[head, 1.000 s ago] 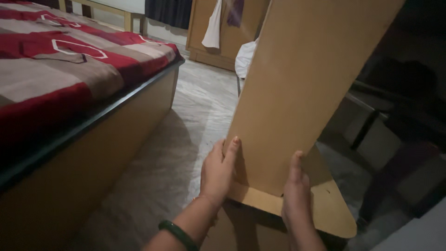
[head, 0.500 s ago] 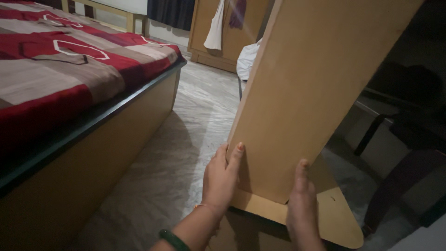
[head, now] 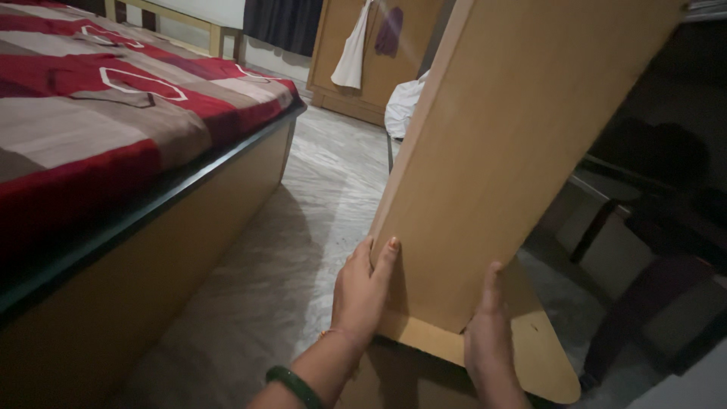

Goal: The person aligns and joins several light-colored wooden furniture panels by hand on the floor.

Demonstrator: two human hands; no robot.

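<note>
A tall light-brown wooden panel (head: 515, 144) stands tilted, its lower end on a rounded wooden board (head: 541, 356) of the same colour. My left hand (head: 363, 291) grips the panel's left edge near the bottom; a green bangle sits on that wrist. My right hand (head: 488, 341) holds the panel's lower right corner, thumb up along the face. The fingers of both hands are hidden behind the panel.
A bed (head: 113, 136) with a red, grey and brown striped cover stands at the left on a wooden base. Grey marble floor (head: 303, 242) runs between it and the panel. A wooden wardrobe (head: 363, 53) with hanging white cloth is at the back. Dark furniture (head: 659, 227) lies at the right.
The panel and both hands have shifted slightly to the right and lower in view, with the grip unchanged. The view has tipped a little.
</note>
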